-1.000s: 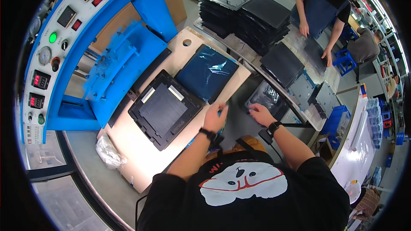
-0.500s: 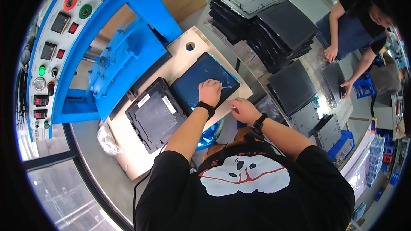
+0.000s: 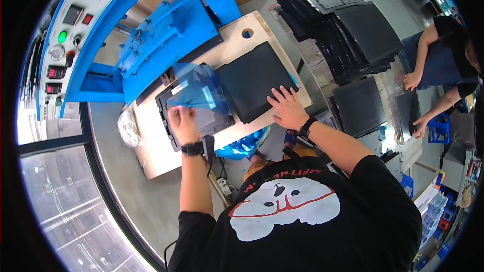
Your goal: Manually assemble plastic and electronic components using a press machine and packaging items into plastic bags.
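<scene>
My left hand [image 3: 183,125] is closed on the edge of a thin, see-through blue film [image 3: 200,86], which hangs loose over a black frame-like fixture [image 3: 220,123]. Beside that fixture, a flat black panel [image 3: 248,81] lies on the wooden board, its dull dark face bare. My right hand [image 3: 289,109] rests with fingers spread on the panel's near right corner. A small strip of blue shows at the panel's right edge, close to those fingers. The film partly veils the fixture's pale label and grey middle.
A blue press machine [image 3: 201,25] with a control panel stands at the left behind the wooden board [image 3: 160,157]. Stacked black panels [image 3: 370,32] fill the table to the right, where a co-worker [image 3: 438,60] handles another. Crumpled blue film [image 3: 242,146] lies below the board's near edge.
The blue film has come off the black panel and moved left in my left hand. My right hand has moved from the board's edge onto the panel and spread its fingers. The view has shifted.
</scene>
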Tool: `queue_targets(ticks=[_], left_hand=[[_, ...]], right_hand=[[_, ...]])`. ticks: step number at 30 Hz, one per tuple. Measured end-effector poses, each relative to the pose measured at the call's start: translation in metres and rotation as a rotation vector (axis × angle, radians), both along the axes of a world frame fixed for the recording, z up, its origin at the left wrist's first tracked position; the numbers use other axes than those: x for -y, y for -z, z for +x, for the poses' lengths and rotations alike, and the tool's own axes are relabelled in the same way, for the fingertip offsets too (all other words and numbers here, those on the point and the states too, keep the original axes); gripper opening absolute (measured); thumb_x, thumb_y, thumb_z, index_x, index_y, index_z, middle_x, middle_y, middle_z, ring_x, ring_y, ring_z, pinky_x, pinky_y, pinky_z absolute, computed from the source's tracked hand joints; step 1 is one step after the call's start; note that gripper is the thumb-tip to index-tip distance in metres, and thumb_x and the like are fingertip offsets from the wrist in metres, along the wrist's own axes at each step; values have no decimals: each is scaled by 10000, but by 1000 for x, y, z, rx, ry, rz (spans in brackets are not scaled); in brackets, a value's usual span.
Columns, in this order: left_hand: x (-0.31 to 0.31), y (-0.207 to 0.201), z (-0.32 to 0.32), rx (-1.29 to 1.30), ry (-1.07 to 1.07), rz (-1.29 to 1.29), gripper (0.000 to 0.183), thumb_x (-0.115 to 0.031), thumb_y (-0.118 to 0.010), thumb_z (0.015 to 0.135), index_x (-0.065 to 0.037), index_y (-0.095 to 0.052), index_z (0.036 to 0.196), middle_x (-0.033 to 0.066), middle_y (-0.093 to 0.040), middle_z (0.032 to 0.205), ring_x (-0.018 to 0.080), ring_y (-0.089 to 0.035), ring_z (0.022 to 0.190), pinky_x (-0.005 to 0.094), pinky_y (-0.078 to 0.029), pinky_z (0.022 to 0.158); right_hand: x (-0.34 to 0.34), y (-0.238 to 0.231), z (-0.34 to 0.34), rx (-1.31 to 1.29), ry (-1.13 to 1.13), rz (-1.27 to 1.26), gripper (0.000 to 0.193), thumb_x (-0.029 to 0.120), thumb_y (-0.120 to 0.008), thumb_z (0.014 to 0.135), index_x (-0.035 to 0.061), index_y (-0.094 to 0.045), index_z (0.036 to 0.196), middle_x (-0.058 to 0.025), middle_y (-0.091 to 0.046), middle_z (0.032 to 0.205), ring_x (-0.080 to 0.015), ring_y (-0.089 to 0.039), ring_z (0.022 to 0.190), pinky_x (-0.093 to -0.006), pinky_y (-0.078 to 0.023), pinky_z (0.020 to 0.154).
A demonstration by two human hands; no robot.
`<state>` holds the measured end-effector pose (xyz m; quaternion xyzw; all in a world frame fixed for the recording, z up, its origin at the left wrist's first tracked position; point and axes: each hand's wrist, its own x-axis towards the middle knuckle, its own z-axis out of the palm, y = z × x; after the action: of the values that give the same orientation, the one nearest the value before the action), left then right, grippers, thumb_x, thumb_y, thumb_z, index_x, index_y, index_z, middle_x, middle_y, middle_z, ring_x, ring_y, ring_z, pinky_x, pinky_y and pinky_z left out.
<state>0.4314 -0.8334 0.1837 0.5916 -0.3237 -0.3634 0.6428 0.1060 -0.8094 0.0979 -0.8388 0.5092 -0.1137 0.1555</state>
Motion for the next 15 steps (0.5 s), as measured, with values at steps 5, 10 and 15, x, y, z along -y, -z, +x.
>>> queue_targets(ticks=[5,10,15], left_hand=[[-115,-22,26,-119,89,-138,102,-83,-501,988,-83,-523,1088,82,-606,1057,188,-572,952,359,-473,837],[-149,9,36,-272,-81,-118,90,-83,-514,980,-98,-540,1065,89,-615,1158,216,-580,1047,382,-453,900],[-121,-14,53,-508,-117,-278,44,-144,-534,987,-122,-518,1021,49,-616,1044,182,-569,948,357,-451,881]], right_hand=[[1,-1,5,-46,-77,41,615,301,-691,777,121,-513,1338,-127,-353,1490,-347,-266,1408,-581,-172,1137],[-1,-8,7,-128,-60,48,599,310,-680,799,125,-513,1344,-107,-338,1502,-346,-253,1415,-585,-145,1142],[-3,9,13,-193,23,15,701,182,-722,740,150,-454,1387,-130,-371,1453,-356,-271,1403,-603,-174,1127]])
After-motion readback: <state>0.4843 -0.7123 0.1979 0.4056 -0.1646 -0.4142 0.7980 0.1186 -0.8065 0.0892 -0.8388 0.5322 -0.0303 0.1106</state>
